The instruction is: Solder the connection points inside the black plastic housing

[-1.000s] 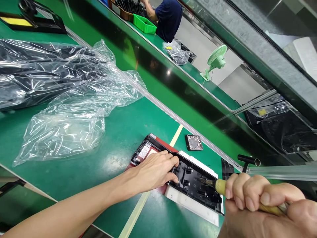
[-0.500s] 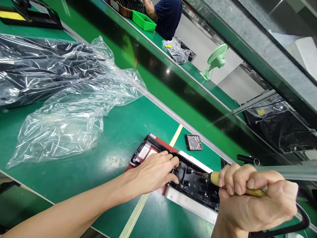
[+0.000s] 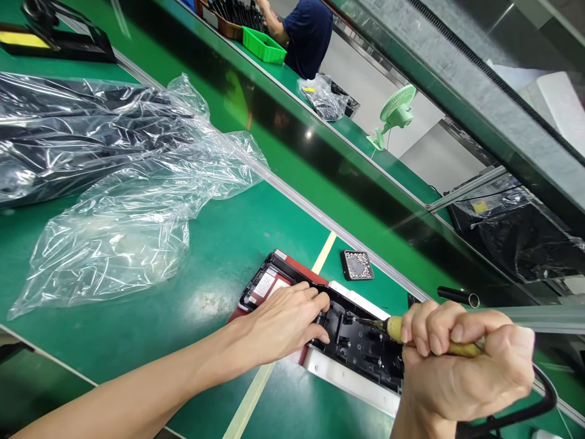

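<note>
A long black plastic housing [image 3: 269, 268] lies open side up in a red and white holder [image 3: 347, 377] on the green bench. My left hand [image 3: 292, 317] rests across the housing, its fingers bent over the edge and gripping it. In my right hand [image 3: 461, 353] is a tool with a yellow handle [image 3: 394, 328], wrapped by the fingers. The tool's thin metal tip points left into the housing, near small posts and screws. Just beyond the housing sits a small square black tray [image 3: 357, 266] of tiny metal screws.
Clear plastic bags [image 3: 123, 207] with dark parts cover the left of the bench. A metal rail [image 3: 292, 194] runs diagonally. Beyond are a green basket [image 3: 264, 46], a fan [image 3: 397, 110] and a person [image 3: 308, 36]. A black tube [image 3: 457, 296] lies at right.
My right hand has shifted slightly left, still holding the tool. My left hand stays on the housing. The whole view has moved a little.
</note>
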`<state>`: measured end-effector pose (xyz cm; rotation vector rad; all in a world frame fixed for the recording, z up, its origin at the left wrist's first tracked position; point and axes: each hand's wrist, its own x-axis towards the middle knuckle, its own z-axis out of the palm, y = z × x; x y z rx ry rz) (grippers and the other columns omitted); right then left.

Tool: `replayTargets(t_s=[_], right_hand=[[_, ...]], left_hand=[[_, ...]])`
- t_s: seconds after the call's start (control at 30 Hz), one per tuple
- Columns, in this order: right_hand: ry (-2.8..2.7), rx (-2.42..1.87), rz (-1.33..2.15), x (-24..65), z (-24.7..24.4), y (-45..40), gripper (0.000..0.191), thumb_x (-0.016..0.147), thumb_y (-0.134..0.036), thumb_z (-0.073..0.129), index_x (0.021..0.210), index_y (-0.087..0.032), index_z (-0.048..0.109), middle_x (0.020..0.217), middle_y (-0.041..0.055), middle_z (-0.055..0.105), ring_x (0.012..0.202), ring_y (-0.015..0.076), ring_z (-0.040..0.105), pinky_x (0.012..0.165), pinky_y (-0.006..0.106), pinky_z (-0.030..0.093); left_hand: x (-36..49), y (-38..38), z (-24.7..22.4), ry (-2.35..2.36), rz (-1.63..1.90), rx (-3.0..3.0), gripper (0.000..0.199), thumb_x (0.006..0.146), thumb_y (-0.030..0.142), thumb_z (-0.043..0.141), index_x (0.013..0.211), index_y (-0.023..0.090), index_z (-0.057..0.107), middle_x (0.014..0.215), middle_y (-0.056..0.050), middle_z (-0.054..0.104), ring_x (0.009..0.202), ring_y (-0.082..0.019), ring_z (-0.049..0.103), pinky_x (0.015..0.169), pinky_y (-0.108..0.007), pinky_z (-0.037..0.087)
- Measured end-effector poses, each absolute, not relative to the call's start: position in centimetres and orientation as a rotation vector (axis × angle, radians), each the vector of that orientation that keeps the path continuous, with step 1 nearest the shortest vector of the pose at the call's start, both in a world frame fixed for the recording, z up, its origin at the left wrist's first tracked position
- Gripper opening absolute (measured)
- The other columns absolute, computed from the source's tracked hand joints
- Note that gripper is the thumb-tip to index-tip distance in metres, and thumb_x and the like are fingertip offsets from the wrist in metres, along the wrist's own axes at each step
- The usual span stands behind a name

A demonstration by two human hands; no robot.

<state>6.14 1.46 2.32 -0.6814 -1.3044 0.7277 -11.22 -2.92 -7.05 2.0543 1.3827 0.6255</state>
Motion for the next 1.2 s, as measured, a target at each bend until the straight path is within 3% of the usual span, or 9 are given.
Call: replayTargets(t_s=[0.2,0.6,0.93,1.2], right_hand=[[-1.265,-0.772,0.692,5.4,2.4,1.5,0.029,0.09,-0.011,0.037,0.063,-0.02,0.043,0.044,-0.0057,0.035,0.032,0.0093,0.031,0.03,0.023,0.032],[-1.22,-0.799,0.801,5.2,2.1,2.2,0.037,0.1,-0.027,0.047,0.064,-0.02,0.043,0.045,-0.0076,0.032,0.034,0.0083,0.03,0.03,0.021,0.03],[-1.19,-0.766,0.876,5.4,1.9,2.4,0.045,0.098,-0.04,0.056,0.061,-0.021,0.042,0.045,-0.007,0.034,0.034,0.0095,0.032,0.029,0.023,0.029],[-1.178,-0.739,0.897,5.5,1.9,2.6,0.046,0.097,-0.042,0.061,0.061,-0.021,0.042,0.046,-0.007,0.036,0.034,0.0087,0.032,0.029,0.023,0.028]], left_hand=[[-11.2,-2.8,-7.2,1.38,0.626,2.067,0.028,0.092,0.038,0.077,0.105,0.018,0.063,0.097,-0.002,0.067,0.094,-0.025,0.061,0.071,-0.033,0.039],[-11.1,-3.0,-7.3,1.377,0.64,2.03,0.027,0.093,0.039,0.075,0.103,0.019,0.062,0.092,0.0,0.064,0.091,-0.023,0.059,0.07,-0.032,0.037],[-11.0,-2.9,-6.7,1.421,0.532,1.962,0.027,0.093,0.04,0.075,0.107,0.021,0.061,0.094,0.001,0.064,0.094,-0.023,0.059,0.076,-0.032,0.038],[-10.8,-3.0,-6.3,1.432,0.51,1.938,0.026,0.093,0.038,0.075,0.108,0.023,0.06,0.095,0.002,0.063,0.097,-0.022,0.058,0.08,-0.031,0.039]])
